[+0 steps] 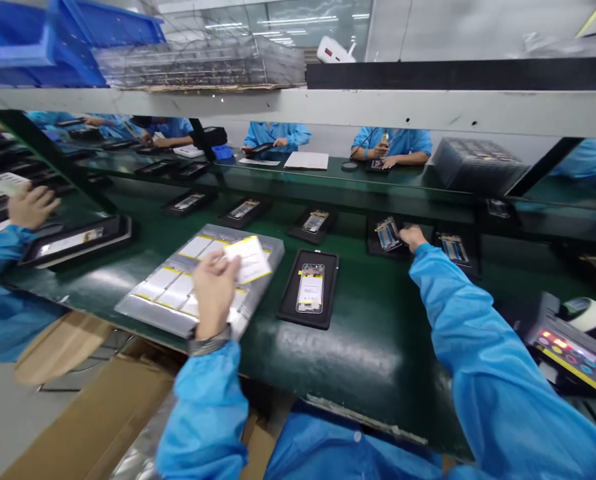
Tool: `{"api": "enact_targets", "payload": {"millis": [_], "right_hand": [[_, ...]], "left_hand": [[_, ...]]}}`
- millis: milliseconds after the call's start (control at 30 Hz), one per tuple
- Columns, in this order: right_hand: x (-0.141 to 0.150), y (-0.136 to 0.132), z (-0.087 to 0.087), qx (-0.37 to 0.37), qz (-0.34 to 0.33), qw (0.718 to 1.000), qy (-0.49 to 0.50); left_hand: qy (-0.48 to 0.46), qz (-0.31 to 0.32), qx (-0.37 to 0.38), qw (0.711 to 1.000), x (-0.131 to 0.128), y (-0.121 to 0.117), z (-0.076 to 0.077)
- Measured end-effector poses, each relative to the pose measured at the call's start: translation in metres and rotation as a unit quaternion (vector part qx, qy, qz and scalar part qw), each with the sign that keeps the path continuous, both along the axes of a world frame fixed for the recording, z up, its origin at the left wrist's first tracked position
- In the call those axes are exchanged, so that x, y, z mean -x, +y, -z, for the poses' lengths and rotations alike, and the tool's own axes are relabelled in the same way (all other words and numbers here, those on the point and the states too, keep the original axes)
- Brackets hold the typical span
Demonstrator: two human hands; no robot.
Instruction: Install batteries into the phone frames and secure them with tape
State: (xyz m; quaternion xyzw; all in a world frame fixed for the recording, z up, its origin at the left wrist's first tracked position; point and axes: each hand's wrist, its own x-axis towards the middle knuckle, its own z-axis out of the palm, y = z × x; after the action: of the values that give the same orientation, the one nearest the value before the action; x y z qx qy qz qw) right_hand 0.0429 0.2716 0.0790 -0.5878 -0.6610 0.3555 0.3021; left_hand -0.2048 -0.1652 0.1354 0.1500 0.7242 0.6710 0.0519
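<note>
My left hand (215, 287) pinches a white phone battery (249, 259) with yellow edges. It hovers over a clear plastic tray (153, 316) of similar batteries. Far to the right, my right hand (413, 237) is closed on the right edge of a black tray (378, 248). An open phone (388, 234) with blue and striped parts lies askew there; my fingertips are partly hidden. Between my hands, another black tray (285, 307) bears an open phone (311, 289) with a white battery seated in it.
More black trays with phones, such as one tray (298, 233), line the back of the green bench (348, 360). A lit control box (573, 360) and tape roll (585, 313) stand at right. A co-worker's hand (32, 205) is at left. A shelf (278, 103) runs overhead.
</note>
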Motion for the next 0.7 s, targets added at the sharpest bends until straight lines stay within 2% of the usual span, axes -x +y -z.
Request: {"api": "enact_targets", "payload": {"millis": [33, 100, 200, 300, 400, 500, 600, 700], "right_hand": [[-0.004, -0.007, -0.003, 0.011, 0.004, 1.0, 0.015], [-0.015, -0.023, -0.009, 0.03, 0.012, 0.998, 0.052], [-0.038, -0.059, -0.008, 0.041, 0.006, 0.992, 0.122], [-0.062, -0.108, 0.006, 0.076, -0.024, 0.979, 0.187], [-0.081, -0.159, 0.025, 0.118, -0.044, 0.963, 0.239], [-0.093, -0.195, 0.038, 0.171, -0.066, 0.929, 0.322], [-0.097, -0.213, 0.046, 0.211, -0.073, 0.897, 0.381], [-0.096, -0.218, 0.051, 0.216, -0.081, 0.889, 0.395]], "left_hand": [[-0.044, 0.054, -0.06, 0.996, -0.019, 0.024, 0.007], [-0.131, 0.159, -0.117, 0.972, -0.058, 0.072, 0.02], [-0.197, 0.251, -0.132, 0.938, -0.108, 0.129, 0.034], [-0.206, 0.308, -0.122, 0.921, -0.14, 0.162, 0.045], [-0.199, 0.358, -0.098, 0.907, -0.16, 0.175, 0.059], [-0.193, 0.377, -0.074, 0.903, -0.171, 0.177, 0.076], [-0.187, 0.378, -0.055, 0.905, -0.175, 0.176, 0.088], [-0.17, 0.387, -0.033, 0.906, -0.176, 0.175, 0.092]]}}
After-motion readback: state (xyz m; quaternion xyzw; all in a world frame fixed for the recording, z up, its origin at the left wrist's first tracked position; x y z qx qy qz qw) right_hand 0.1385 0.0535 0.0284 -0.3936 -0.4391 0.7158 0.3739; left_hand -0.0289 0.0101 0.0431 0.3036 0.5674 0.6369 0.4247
